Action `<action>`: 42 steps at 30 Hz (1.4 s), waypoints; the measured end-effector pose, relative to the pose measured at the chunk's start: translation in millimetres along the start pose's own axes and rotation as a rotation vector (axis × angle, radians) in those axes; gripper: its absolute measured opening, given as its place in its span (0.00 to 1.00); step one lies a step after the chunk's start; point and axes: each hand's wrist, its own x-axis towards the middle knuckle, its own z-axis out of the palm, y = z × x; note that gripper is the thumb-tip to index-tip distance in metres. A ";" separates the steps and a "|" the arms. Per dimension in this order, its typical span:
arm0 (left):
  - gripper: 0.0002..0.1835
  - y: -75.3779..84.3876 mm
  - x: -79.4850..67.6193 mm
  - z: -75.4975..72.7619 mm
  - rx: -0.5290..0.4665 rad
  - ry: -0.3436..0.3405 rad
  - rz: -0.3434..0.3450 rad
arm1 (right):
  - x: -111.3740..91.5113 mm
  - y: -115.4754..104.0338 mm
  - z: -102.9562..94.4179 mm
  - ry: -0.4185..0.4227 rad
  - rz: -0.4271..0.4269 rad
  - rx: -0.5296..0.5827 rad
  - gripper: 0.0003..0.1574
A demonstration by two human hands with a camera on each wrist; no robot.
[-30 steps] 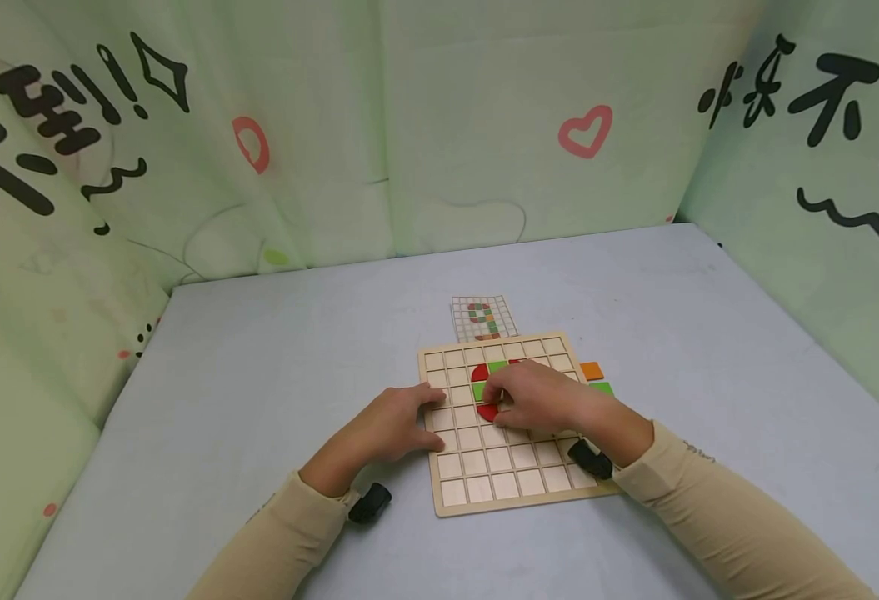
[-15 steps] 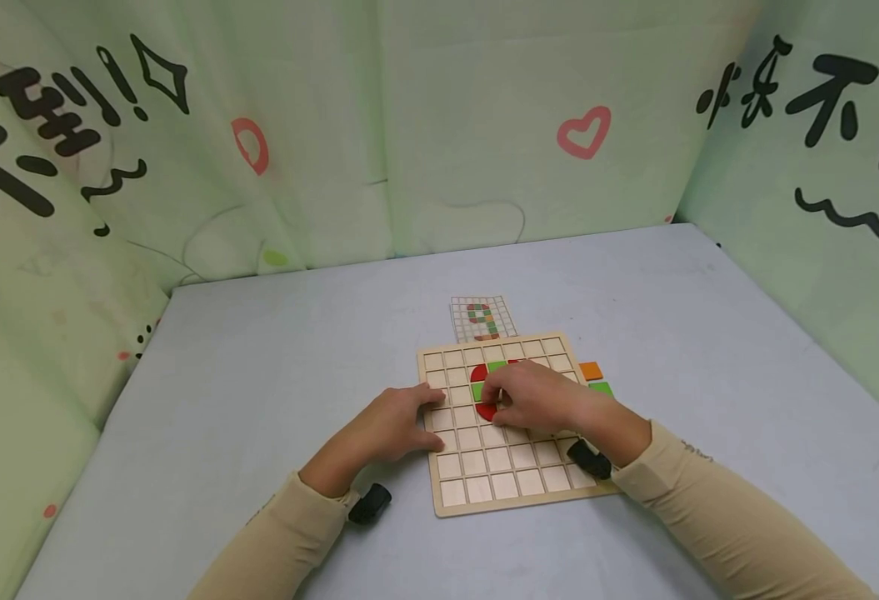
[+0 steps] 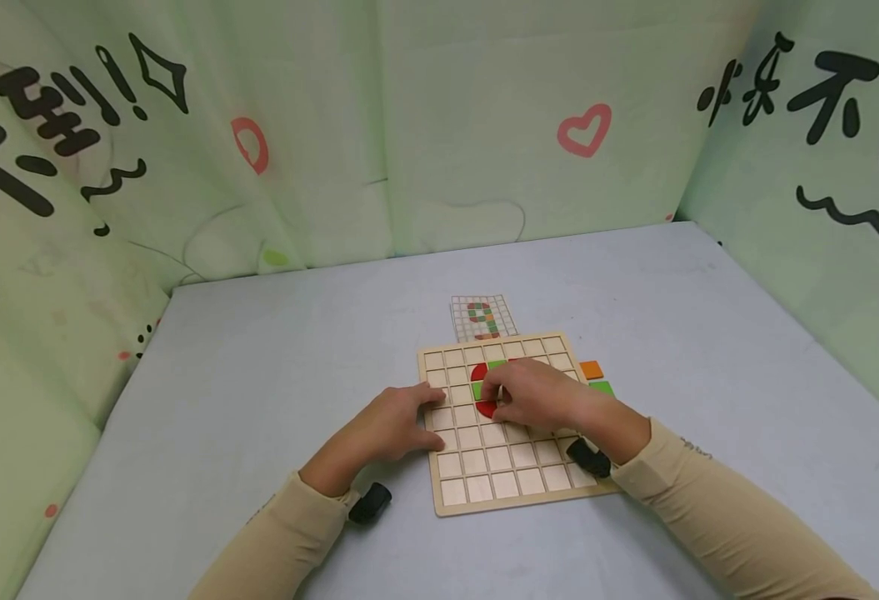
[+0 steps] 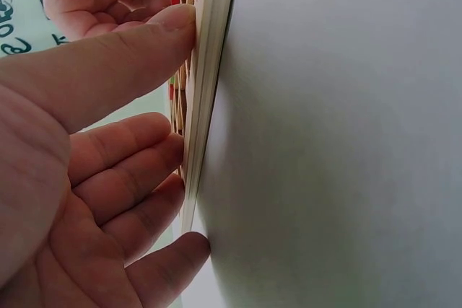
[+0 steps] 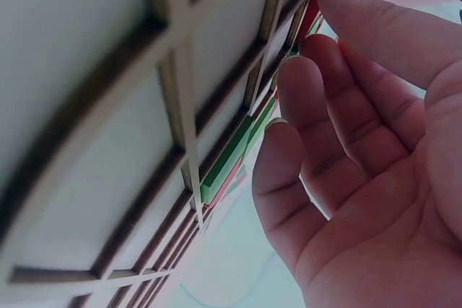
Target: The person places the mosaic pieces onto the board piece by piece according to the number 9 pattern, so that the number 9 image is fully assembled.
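A wooden grid board (image 3: 472, 487) lies on the table. My left hand (image 3: 394, 425) rests at its left edge, thumb and fingers spread; the left wrist view shows the thumb against the board's side. Over the upper middle, my right hand (image 3: 536, 396) pinches a red rounded tile (image 3: 486, 409) with thumb and curled fingers; its right part is hidden by them. Directly above sit a green square tile (image 3: 477, 390) and a red rounded corner tile (image 3: 479, 372), with another green tile (image 3: 496, 366) beside the corner. In the right wrist view the thumb tip touches the red tile (image 5: 310, 16).
A printed pattern card (image 3: 493, 307) with a coloured figure on a grid lies behind the board, partly covered by it. To the right are an orange square tile (image 3: 591, 369) and a loose green tile (image 3: 601, 387), partly behind the right wrist. Printed curtains surround the table.
The red tile under the right fingers has shifted very slightly away from me. Both hands otherwise keep their places.
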 end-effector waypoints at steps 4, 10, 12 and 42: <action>0.34 0.2 0.2 0.0 -0.001 -0.001 -0.002 | 0.0 -0.3 -0.8 0.000 0.009 0.006 0.06; 0.34 0.8 0.5 0.2 -0.001 0.003 -0.006 | 0.3 0.1 -2.0 0.000 0.022 0.018 0.06; 0.34 0.6 0.7 0.3 -0.001 0.005 -0.004 | 0.0 0.0 -2.3 0.001 0.025 0.018 0.07; 0.33 -1.8 1.1 1.3 0.014 0.014 0.016 | -14.4 6.1 -11.0 0.206 -0.090 0.231 0.18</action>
